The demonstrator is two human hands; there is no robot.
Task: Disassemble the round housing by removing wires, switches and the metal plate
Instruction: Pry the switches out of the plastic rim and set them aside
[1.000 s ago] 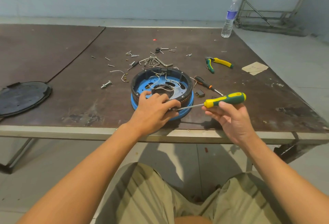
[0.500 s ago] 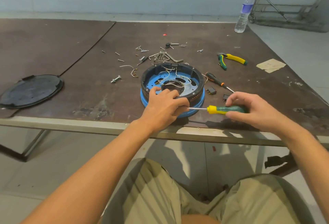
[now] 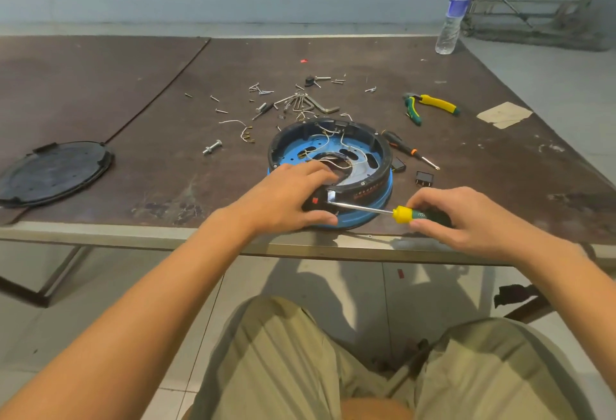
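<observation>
Right hand (image 3: 466, 216): fingers closed round the handle of a screwdriver (image 3: 405, 214); its shaft is nearly level, with the tip at the near wall of the housing (image 3: 378, 153).
Left hand (image 3: 283, 196): fingers curled over the housing's near rim, thumb against its side, gripping it.
Housing: at the near edge of the desk (image 3: 166, 113); holds a blue plate (image 3: 293, 156) and loose wires (image 3: 328, 139).
Switches (image 3: 425, 178): just right of it.
Screws (image 3: 260, 89), pliers (image 3: 433, 104): farther back.

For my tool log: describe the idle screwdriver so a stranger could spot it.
Find the round housing near the table's front edge. Beside its right rim lies a small screwdriver. Its handle is black and orange, unlike the yellow-green screwdriver in the right hand.
</observation>
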